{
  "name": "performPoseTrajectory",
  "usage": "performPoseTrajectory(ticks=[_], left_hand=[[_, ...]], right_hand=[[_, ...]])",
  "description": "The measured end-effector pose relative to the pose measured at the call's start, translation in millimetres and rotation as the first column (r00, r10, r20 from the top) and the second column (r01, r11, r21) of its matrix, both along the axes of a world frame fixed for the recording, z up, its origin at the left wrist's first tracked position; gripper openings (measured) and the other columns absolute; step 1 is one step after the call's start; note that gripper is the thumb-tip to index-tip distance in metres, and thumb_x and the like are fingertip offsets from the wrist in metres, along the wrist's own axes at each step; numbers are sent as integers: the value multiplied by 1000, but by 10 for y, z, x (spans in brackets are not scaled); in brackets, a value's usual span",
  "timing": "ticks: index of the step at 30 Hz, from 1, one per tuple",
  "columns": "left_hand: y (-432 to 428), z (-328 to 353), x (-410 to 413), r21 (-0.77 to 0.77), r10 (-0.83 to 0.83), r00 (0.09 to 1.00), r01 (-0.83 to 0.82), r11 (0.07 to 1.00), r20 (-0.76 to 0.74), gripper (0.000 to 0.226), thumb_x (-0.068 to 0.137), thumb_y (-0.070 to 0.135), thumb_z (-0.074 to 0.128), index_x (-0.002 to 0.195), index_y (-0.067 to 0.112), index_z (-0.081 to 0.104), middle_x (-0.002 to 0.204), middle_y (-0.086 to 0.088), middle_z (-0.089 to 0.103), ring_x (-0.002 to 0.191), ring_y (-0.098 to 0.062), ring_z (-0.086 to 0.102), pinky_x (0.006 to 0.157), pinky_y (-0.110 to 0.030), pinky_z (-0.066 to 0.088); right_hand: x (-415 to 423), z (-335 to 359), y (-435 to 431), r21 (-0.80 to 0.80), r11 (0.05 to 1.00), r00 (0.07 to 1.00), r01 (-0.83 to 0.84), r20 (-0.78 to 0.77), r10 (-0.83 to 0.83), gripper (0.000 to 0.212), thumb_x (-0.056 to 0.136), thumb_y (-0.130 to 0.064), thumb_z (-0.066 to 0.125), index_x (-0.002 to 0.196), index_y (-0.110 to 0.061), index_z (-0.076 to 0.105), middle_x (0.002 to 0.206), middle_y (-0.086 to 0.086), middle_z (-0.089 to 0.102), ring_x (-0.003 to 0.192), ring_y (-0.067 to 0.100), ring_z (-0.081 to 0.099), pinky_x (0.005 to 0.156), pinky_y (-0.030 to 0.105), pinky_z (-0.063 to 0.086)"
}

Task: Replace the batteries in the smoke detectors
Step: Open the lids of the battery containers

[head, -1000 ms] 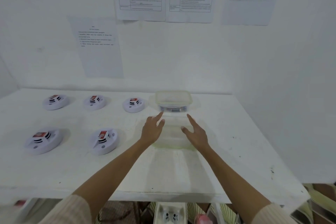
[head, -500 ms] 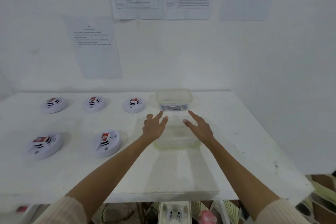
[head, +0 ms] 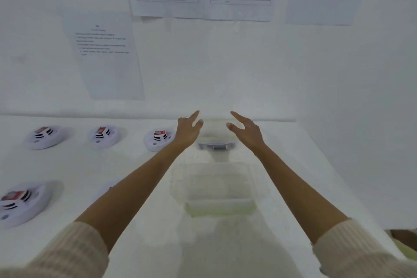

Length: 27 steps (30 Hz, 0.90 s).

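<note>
A white wall (head: 225, 63) with printed sheets (head: 106, 56) taped to it backs a white desk (head: 304, 176), and both forearms stretch across the desk from cream knitted sleeves (head: 67, 253).

Nearest the person stands a clear plastic tub (head: 214, 187) with a greenish rim. It looks empty, though its walls are so faint that I would not swear to it.

Left of it lie the smoke detectors (head: 103, 134): three in a back row and a front detector (head: 17, 203) cut off by the left edge. A pale shape under the left forearm may be a fifth. Each one in view shows a red-topped block and black bars, probably a battery in its bay. Whether these are old or fresh cannot be read.

At the back of the desk sits a smaller tub (head: 216, 130), with something dark along its bottom, perhaps spare batteries.

The left hand (head: 188, 131) and right hand (head: 247, 131) hover on either side of this tub, palms turned inward. The fingers (head: 194, 116) are spread and nearly straight and have hold of nothing. Whether any fingertip touches the tub's wall I cannot tell.

My judgement is that the task is near its beginning. No detector is in hand, no loose battery lies on the desk, and every swap seems left to do. Fetching the smaller tub looks like the step at hand.
</note>
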<state>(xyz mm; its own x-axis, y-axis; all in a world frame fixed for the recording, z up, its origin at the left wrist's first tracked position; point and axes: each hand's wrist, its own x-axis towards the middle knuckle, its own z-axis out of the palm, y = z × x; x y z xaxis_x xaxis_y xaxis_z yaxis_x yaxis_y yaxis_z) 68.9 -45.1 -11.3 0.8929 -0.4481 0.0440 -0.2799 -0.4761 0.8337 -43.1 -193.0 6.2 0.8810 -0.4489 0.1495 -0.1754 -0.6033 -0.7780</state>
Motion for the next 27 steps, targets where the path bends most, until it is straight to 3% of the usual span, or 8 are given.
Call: performPoseTrajectory(ticks=[4,7,11,14,17,20,23,27], left_hand=[[-135,-49,253,4,58,996,-58,998,-74,48,100,33,38,146,25,27,149,-21,23,136,-27,30,108,-29,25],[-188,-127,403,-14,73,991,-75,997,-116,48,100,33,37,146,26,27,149,-11,30,122,-16,46,99,-20,35],[-261,-316,529,-73,39,979,-55,996,-200,48,99,37,38,146,25,29,152,-5,29,139,-22,29,112,-35,23],[-402,-417,594,-25,84,982,-90,996,-171,53,96,44,41,145,30,28,144,-14,38,132,-28,38,105,-30,27],[-467,-438,651,64,151,984,-146,987,-92,53,92,48,48,142,36,35,132,-19,37,124,-35,39,108,-37,25],[-413,-489,704,-62,111,985,-120,991,-134,50,87,44,58,135,34,45,134,-14,39,128,-29,37,111,-38,27],[-387,-488,733,-196,53,983,-88,977,-178,47,84,36,65,129,32,53,138,-2,48,129,-20,41,112,-38,30],[-384,-495,760,-239,75,979,-120,964,-189,53,82,37,67,131,33,51,140,2,49,130,-18,42,112,-35,30]], right_hand=[[444,-103,-247,-36,999,995,9,-99,-12,45,95,-35,47,139,-29,40,146,9,37,138,21,27,114,36,18],[671,-260,-359,44,999,988,6,-157,1,42,95,-33,46,138,-29,42,145,11,38,137,24,30,113,36,21],[802,-453,-436,197,980,994,15,-110,7,41,92,-29,54,133,-30,49,143,4,43,133,22,37,109,32,29],[896,-488,-522,235,972,991,25,-132,7,45,89,-29,59,132,-36,47,144,5,42,135,23,33,114,39,21],[957,-496,-583,307,950,985,60,-173,-6,51,84,-30,66,129,-44,47,143,4,40,134,26,31,110,32,14],[967,-526,-634,475,879,989,38,-146,37,59,69,-30,79,116,-54,54,141,5,40,128,28,38,113,40,25],[958,-548,-687,619,785,992,2,-101,76,69,65,-17,83,120,-48,55,138,7,43,122,25,46,107,42,38],[946,-536,-692,564,825,996,-37,-49,78,79,68,-17,81,134,-40,43,135,3,47,121,25,47,107,40,38]])
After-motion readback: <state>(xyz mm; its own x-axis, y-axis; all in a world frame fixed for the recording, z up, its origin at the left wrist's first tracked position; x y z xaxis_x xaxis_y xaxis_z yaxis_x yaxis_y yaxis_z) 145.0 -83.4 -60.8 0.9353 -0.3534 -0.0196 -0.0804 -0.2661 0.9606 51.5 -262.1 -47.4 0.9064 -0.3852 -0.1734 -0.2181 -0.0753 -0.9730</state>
